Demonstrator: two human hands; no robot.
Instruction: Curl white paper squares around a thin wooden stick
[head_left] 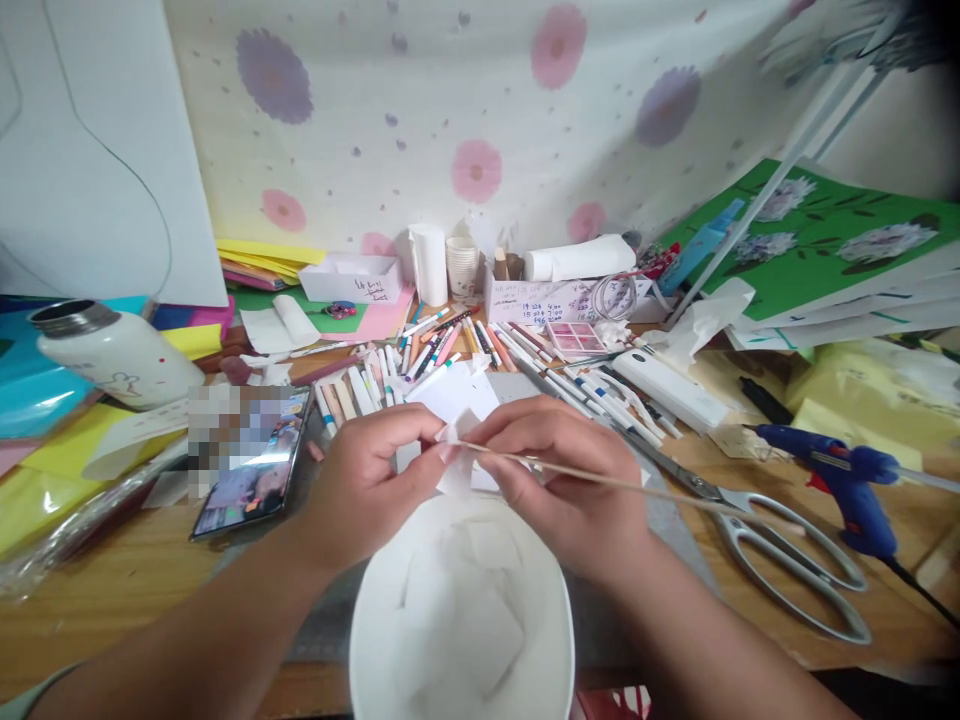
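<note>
Above a white bin (pixel 360 620) with pale paper scraps in it, both hands meet. My left hand (pixel 375 475) pinches a small piece of thin white paper (pixel 444 485) between thumb and fingers, at the tip of a stick. My right hand (pixel 570 475) is closed on that thin wooden stick (pixel 660 490), which slants down to the right past the wrist. The stick's tip touches the paper or lies very close to it; the exact contact is hidden by the fingertips. Behind the hands lies a white sheet (pixel 454 388).
Markers (pixel 375 375) crowd the table's middle. Large scissors (pixel 795 560) and a blue glue gun (pixel 847 480) lie at right. At left are a phone (pixel 259 460) and an open white bottle (pixel 120 350). Paper cups (pixel 463 265) and a white box (pixel 352 278) stand behind.
</note>
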